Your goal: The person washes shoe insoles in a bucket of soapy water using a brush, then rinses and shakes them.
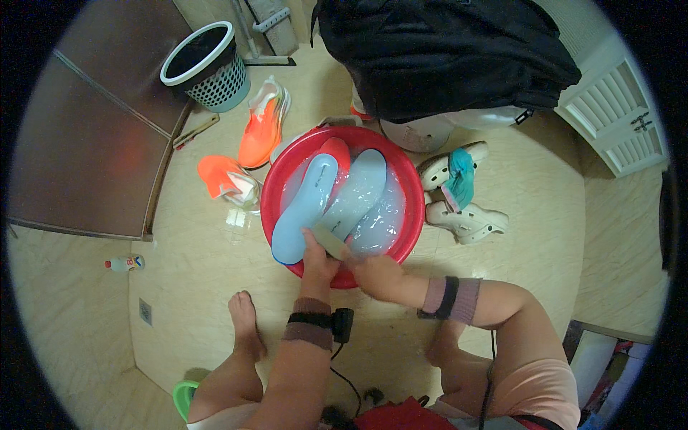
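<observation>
A red plastic basin (pixel 415 215) holds cloudy, sudsy water. Across its left side lies a light-blue shoe insole (pixel 303 207), its heel end over the rim. A whitish insole (pixel 357 185) slants next to it, above a red item (pixel 337 148) that is partly covered. My left hand (pixel 318 266) is at the near rim, gripping the near end of the whitish insole, with the contact partly hidden. My right hand (pixel 379 277) is closed around a flat beige tool, apparently a scrubbing brush (pixel 329 242), laid across that end; its bristles are not visible.
Orange-and-white shoes (pixel 260 134) lie left of the basin. White clogs (pixel 467 221), with a teal cloth (pixel 461 174) on one, sit right. Behind are a mesh wastebasket (pixel 220 80), a floor squeegee (pixel 269 61) and a black bag (pixel 446 59). A bottle (pixel 124 263) lies far left.
</observation>
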`<action>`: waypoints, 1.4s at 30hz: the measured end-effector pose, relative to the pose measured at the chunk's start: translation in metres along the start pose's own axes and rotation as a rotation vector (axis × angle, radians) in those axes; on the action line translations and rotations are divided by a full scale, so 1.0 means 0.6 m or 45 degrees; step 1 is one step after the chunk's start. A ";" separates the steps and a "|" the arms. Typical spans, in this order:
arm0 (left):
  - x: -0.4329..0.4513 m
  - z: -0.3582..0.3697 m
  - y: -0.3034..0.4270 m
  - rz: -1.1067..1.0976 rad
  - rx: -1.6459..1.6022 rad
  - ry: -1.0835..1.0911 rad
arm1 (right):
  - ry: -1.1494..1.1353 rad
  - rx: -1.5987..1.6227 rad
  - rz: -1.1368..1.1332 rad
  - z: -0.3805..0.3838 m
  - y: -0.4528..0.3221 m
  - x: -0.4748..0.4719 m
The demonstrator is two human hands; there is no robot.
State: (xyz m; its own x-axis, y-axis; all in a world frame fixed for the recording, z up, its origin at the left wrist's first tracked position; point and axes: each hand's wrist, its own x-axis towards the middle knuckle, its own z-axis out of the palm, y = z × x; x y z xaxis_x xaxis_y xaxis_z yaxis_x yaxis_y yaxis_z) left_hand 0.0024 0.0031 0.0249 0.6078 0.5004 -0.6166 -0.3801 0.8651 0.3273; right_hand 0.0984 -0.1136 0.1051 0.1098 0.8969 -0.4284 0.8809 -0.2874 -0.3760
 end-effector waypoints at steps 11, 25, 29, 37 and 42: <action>0.001 0.020 -0.012 0.051 0.190 0.071 | 0.086 0.001 0.082 -0.002 0.080 0.037; 0.008 0.016 -0.018 0.013 0.161 0.021 | 0.097 -0.003 0.105 -0.010 0.076 0.039; 0.011 -0.027 0.002 0.001 0.067 0.066 | -0.060 0.048 0.000 -0.014 -0.026 -0.005; 0.018 0.008 -0.028 0.029 0.178 0.101 | 0.170 -0.059 0.094 0.002 0.103 0.060; 0.013 -0.018 -0.005 -0.107 -0.031 0.017 | -0.026 -0.027 0.047 0.004 -0.001 -0.003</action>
State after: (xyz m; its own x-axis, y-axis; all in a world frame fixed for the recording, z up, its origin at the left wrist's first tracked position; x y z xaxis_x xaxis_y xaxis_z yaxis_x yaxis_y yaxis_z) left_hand 0.0007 0.0041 0.0116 0.6293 0.4253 -0.6505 -0.3452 0.9028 0.2564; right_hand 0.0966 -0.1160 0.1044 0.1332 0.8788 -0.4583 0.8861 -0.3127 -0.3421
